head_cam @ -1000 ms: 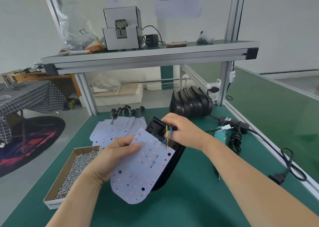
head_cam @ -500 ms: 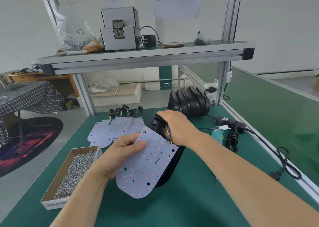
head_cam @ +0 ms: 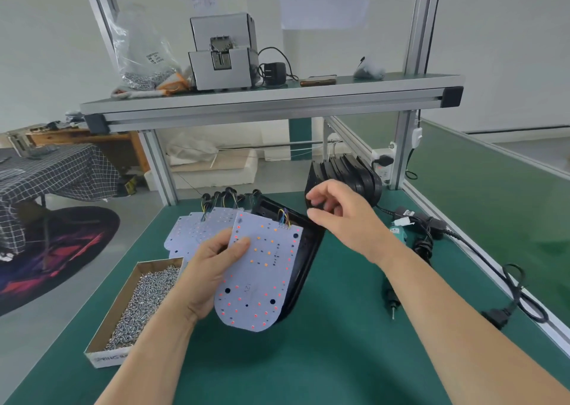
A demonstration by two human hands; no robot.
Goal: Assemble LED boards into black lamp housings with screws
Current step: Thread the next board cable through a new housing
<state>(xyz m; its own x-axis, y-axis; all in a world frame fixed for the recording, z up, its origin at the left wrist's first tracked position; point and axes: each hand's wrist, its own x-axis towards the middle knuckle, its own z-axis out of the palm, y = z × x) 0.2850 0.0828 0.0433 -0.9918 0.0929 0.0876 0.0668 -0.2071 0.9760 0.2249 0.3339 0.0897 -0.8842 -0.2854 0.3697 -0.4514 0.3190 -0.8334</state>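
Observation:
A white LED board (head_cam: pixel 262 275) dotted with red and orange LEDs lies tilted over a black lamp housing (head_cam: pixel 305 250) on the green bench. My left hand (head_cam: pixel 209 269) grips the board's left edge, thumb on top. Coloured wires (head_cam: pixel 284 218) run from the board's far edge into the housing. My right hand (head_cam: pixel 336 213) hovers just right of the housing's far corner, fingers loosely curled and holding nothing. More LED boards (head_cam: pixel 197 229) with black connectors lie spread behind my left hand.
A cardboard box of screws (head_cam: pixel 138 303) sits at the left. A row of black housings (head_cam: pixel 348 176) stands at the back. An electric screwdriver (head_cam: pixel 391 293) and its cable lie right of the housing. A shelf overhead carries a screw feeder (head_cam: pixel 223 53).
My right hand has let go of the wires and housing top and lifted off to the right. The board has swung closer over the housing in my left hand.

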